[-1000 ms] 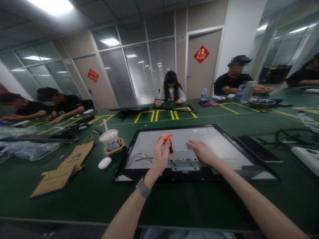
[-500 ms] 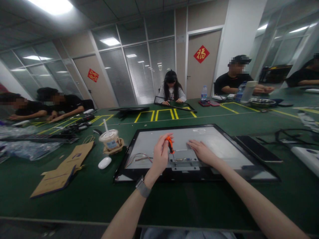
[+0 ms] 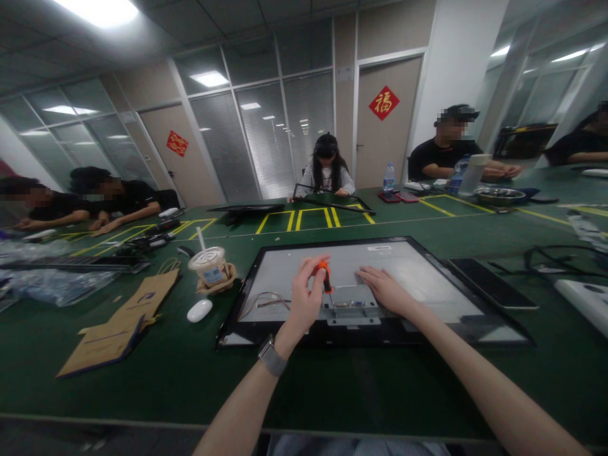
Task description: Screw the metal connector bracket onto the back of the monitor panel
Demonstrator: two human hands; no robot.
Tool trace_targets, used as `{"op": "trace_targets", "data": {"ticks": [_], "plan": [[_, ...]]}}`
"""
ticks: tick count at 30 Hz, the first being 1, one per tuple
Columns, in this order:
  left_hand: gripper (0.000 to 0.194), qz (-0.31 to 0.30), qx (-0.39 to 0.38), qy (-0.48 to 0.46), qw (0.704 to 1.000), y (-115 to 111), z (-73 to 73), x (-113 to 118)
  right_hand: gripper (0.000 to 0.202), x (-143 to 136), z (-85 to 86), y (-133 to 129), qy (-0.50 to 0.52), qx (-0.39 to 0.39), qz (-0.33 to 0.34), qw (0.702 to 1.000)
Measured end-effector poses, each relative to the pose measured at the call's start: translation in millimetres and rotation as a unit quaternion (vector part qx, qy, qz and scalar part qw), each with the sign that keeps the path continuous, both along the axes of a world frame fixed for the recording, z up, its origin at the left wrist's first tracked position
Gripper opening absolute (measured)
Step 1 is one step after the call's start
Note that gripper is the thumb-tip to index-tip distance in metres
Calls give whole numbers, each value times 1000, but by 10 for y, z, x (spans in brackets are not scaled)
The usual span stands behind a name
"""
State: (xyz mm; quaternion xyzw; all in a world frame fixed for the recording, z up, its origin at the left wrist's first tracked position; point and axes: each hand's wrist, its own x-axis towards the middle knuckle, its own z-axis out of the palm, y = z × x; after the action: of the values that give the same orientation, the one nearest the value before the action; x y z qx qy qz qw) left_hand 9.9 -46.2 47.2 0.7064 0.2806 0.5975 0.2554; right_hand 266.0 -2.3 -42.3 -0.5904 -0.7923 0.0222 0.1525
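Left hand (image 3: pixel 306 292) closed round the screwdriver (image 3: pixel 325 268), probably light, rigid, best held by its handle (image 3: pixel 327 283); right hand (image 3: pixel 387 289) lay open, empty.

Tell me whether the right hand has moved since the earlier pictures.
No. Judged against the metal bracket, the right hand shows no visible shift in any direction.

A ceiling light (image 3: pixel 97 11) burns out to white beyond the table's (image 3: pixel 190 386) far edge; lamp reflections dot the glass partition (image 3: pixel 213 126). The room is otherwise dim. Pale sheen crosses the grey panel (image 3: pixel 422 278). Shadow darkens below the near edge; wide-angle stretching softens the sides.
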Motion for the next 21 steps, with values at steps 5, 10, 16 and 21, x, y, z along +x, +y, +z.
{"op": "trace_targets", "data": {"ticks": [5,10,16,21], "plan": [[23,21,8,-7,1000,24,-22,2,52,16,-39,20,-1,13,4,1000],[19,26,19,-10,999,53,-62,1,51,16,-47,24,-8,16,8,1000],[16,31,22,-10,999,46,-57,3,51,5,-27,10,-8,12,3,1000],[21,27,6,5,1000,8,-20,-4,52,-1,-4,-3,-4,3,0,1000]]}}
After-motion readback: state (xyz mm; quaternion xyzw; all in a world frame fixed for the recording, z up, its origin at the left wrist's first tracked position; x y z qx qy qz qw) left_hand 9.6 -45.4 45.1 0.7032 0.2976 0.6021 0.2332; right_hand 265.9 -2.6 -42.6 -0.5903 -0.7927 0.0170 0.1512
